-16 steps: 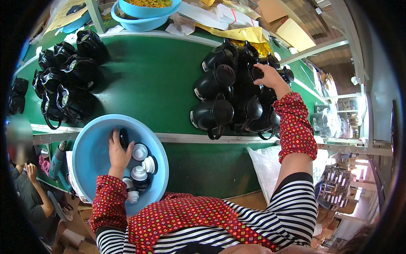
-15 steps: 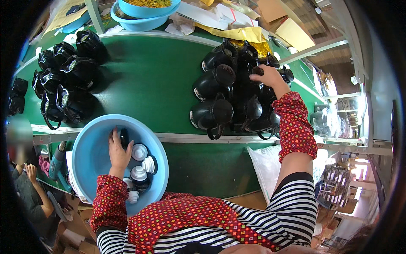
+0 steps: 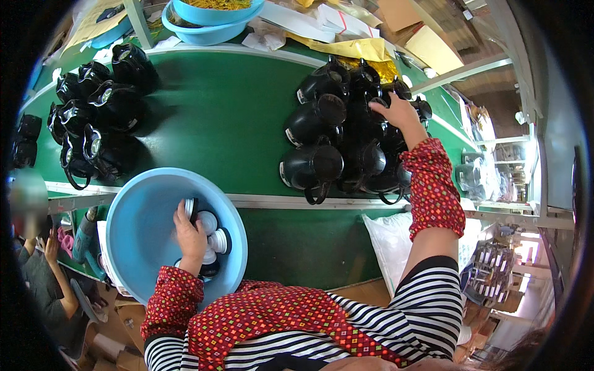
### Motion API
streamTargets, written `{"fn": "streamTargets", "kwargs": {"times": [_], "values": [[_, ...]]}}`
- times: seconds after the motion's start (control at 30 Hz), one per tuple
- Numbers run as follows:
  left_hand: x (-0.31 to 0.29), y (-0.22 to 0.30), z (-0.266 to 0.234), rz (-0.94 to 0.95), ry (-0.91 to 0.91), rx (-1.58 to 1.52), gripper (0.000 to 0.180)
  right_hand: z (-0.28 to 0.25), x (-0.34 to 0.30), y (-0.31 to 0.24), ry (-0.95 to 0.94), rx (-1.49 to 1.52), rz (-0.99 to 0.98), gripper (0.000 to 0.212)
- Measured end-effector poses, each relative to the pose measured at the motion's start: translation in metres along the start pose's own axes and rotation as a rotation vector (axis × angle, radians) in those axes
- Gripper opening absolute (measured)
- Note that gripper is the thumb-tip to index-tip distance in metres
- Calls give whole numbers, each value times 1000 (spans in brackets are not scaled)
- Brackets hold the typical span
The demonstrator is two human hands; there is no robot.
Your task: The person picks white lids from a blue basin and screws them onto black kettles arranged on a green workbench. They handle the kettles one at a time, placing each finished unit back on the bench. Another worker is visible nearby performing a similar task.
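Note:
Inside a light blue basin (image 3: 133, 204), my left hand (image 3: 190, 240) has its fingers closed on a black-and-white screw lid (image 3: 190, 209). Other lids (image 3: 219, 240), white threaded with black tops, lie just beside that hand, partly covered by it. Further right, my right hand (image 3: 401, 116) reaches over a close group of black jugs (image 3: 312, 167) with handles. Its thumb and forefinger are spread apart over a jug at the back of the group, and I see nothing between them. The jug mouths under this hand are partly hidden.
More black jugs (image 3: 117, 105) stand at the left of the green table (image 3: 223, 111). Stacked blue basins (image 3: 213, 34) and gold wrapping (image 3: 377, 67) sit along the far edge. A white bag (image 3: 387, 244) lies near my right arm. At the lower left is another person (image 3: 46, 290).
My left hand has gathered up a lid and shifted slightly right and down in the basin. My right hand has let go of a dark round lid among the jugs, its fingers spreading.

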State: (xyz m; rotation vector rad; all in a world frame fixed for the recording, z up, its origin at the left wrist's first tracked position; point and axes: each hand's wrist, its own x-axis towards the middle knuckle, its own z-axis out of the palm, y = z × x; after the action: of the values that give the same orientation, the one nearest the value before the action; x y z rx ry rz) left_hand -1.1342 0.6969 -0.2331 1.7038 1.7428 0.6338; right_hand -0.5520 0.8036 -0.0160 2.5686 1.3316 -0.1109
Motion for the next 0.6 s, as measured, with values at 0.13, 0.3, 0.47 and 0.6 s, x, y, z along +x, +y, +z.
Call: {"fn": "streamTargets", "kwargs": {"times": [0.13,0.3,0.47,0.6], "values": [[-1,8,-5,41,-39,50,71,10,5,16,-172,-19,-340,93],[-7,2,-9,75,-73,64,74,13,13,17,-154,42,-207,86],[-9,6,-8,36,-88,62,92,22,12,-11,-74,-66,98,101],[-2,33,-14,-30,-183,153,110,31,9,-7,-110,-55,167,110]]}}
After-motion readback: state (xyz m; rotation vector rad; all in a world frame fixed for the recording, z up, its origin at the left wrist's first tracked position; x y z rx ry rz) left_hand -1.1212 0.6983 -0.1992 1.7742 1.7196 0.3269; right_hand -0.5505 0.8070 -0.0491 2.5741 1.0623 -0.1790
